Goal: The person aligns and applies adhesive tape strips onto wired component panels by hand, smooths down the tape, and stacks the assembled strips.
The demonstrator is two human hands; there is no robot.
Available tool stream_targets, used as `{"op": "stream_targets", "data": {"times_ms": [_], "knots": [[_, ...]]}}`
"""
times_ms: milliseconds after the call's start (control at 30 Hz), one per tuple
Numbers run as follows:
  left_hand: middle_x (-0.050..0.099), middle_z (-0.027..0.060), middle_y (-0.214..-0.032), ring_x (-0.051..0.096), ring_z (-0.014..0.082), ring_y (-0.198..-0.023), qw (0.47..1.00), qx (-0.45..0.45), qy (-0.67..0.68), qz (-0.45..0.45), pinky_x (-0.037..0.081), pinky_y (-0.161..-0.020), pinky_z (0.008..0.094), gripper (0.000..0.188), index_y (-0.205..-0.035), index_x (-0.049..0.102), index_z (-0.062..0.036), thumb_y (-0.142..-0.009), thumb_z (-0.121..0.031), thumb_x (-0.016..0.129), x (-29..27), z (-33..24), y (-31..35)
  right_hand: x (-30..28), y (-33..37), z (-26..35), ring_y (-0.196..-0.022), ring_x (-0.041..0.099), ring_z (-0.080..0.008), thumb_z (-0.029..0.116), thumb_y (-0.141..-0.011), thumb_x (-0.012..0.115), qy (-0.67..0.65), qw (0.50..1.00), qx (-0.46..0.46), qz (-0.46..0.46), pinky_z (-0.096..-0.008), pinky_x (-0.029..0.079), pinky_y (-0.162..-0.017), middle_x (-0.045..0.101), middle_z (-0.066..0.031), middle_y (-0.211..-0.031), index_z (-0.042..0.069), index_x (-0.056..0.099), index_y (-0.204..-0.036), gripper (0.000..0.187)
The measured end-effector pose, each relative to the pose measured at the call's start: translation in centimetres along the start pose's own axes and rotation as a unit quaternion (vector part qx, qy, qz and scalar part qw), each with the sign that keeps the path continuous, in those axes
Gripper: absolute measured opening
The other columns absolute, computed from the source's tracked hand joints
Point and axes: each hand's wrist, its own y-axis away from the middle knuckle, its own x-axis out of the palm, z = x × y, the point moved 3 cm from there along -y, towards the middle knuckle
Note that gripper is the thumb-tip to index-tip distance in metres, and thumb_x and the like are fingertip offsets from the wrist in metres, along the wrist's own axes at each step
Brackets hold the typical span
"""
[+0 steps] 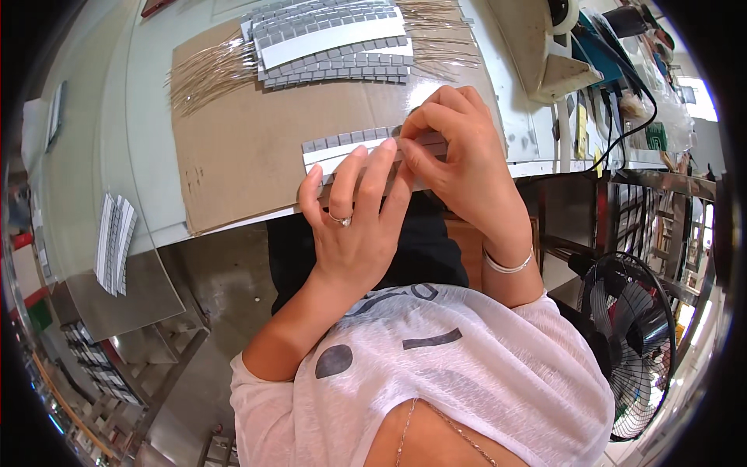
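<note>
A strip with a row of grey squares and a white band point(340, 156) lies near the front edge of a brown cardboard sheet point(233, 156). Across the strip's lower edge rests my left hand point(354, 210), its fingers spread and stretched out, fingertips on the white band. My right hand point(459, 144) is over the strip's right part, thumb and index finger pinched close to my left index finger. Whatever is between those fingertips is too small or hidden to make out. My right hand covers some of the strip's right end.
At the back of the cardboard is a stack of similar grey-and-white strips point(331, 47), with thin brown wires point(210, 74) fanning out on both sides. More strips point(115, 243) lie at the left. A beige machine point(537, 54) stands at the back right, a black fan point(630, 342) at the right.
</note>
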Motion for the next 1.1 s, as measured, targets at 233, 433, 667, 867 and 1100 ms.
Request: {"op": "stream_targets", "data": {"times_ms": [233, 433, 667, 867, 1100], "knots": [[0.051, 0.0076, -0.147, 0.044, 0.0289, -0.137, 0.997, -0.004, -0.021, 0.077, 0.025, -0.115, 0.0569, 0.051, -0.134, 0.061, -0.0148, -0.084, -0.017, 0.075, -0.5, 0.3, 0.4, -2.9, -0.6, -1.4, -0.093, 0.056, -0.0262, -0.004, -0.073, 0.075, -0.079, 0.992, -0.06, -0.076, -0.0342, 0.046, -0.082, 0.063, -0.0044, -0.091, 0.006, 0.071, -0.09, 0.021], [0.056, 0.0079, -0.138, 0.049, 0.0253, -0.131, 0.996, 0.004, 0.007, 0.088, 0.026, -0.114, 0.0616, 0.047, -0.128, 0.065, -0.0155, -0.083, -0.015, 0.076, -1.4, -0.2, -0.9, -15.5, -0.9, -11.3, -0.095, 0.061, -0.0151, 0.016, -0.099, 0.068, 0.248, 0.924, 0.088, -0.279, -0.0272, 0.048, -0.082, 0.067, -0.0035, -0.103, 0.005, 0.076, -0.113, 0.02], [0.056, 0.0077, -0.137, 0.049, 0.0257, -0.131, 0.995, -0.027, 0.033, 0.094, 0.024, -0.114, 0.0647, 0.054, -0.127, 0.066, -0.0137, -0.074, -0.014, 0.08, -1.7, 0.1, -1.2, -16.2, -2.4, -12.4, -0.09, 0.062, -0.0096, 0.013, -0.092, 0.075, 0.091, 0.967, 0.081, -0.222, -0.023, 0.047, -0.082, 0.066, -0.0021, -0.1, -0.002, 0.073, -0.099, 0.017], [0.058, 0.0027, -0.133, 0.052, 0.0239, -0.126, 0.992, -0.03, 0.084, 0.085, 0.025, -0.112, 0.0648, 0.049, -0.124, 0.067, -0.0138, -0.076, -0.014, 0.078, -2.1, 0.1, -1.7, -14.5, 2.7, -12.8, -0.096, 0.061, -0.0335, 0.01, -0.08, 0.078, 0.442, 0.873, 0.079, -0.191, -0.0452, 0.048, -0.083, 0.069, -0.0082, -0.094, 0.006, 0.075, -0.083, 0.006], [0.057, 0.0032, -0.132, 0.05, 0.0251, -0.126, 0.99, -0.021, 0.096, 0.104, 0.024, -0.112, 0.0666, 0.049, -0.126, 0.066, -0.0113, -0.078, -0.012, 0.077, -2.1, 0.5, -1.6, -9.5, 3.4, -6.5, -0.076, 0.065, -0.0078, -0.006, -0.084, 0.077, -0.143, 0.962, 0.157, -0.169, -0.0206, 0.051, -0.071, 0.072, -0.0048, -0.081, 0.003, 0.062, -0.132, 0.051]]}}
